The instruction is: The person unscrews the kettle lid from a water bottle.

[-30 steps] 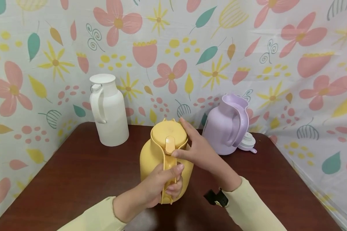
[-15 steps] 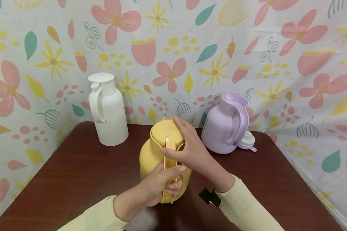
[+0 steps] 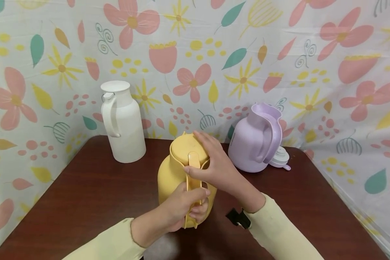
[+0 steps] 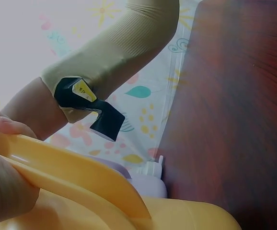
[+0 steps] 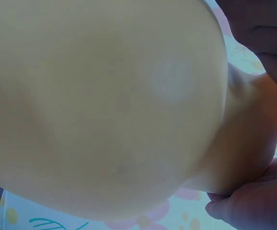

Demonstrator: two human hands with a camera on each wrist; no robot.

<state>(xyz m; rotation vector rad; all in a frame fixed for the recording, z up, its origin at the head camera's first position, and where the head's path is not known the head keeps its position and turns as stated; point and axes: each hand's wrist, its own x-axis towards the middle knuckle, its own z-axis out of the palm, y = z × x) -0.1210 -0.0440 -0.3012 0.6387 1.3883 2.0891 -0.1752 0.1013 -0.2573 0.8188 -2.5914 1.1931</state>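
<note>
A yellow thermos jug [image 3: 169,182] stands near the middle of the table, its handle facing me. My left hand [image 3: 178,207] wraps round the handle [image 3: 192,184], thumb across it. Over the jug's top, my right hand [image 3: 219,164] grips the round yellow lid [image 3: 182,147]; its thumb lies by the lever tab, and its fingers reach over the lid's right side. In the right wrist view the jug's smooth body [image 5: 109,105] fills most of the picture, with fingers [image 5: 253,206] at its neck. The left wrist view shows the handle [image 4: 95,179] close up.
At the back left stands a white thermos jug [image 3: 127,130] with its lid on. A lidless lilac jug [image 3: 247,144] is at the back right, with a white and lilac lid [image 3: 280,157] lying beside it. Behind the dark wooden table [image 3: 94,202] hangs a flowered curtain [image 3: 195,47].
My right hand has shifted left over the lid, its thumb moving across to the lever tab and its fingers farther over the lid. The left hand keeps its grip on the handle.
</note>
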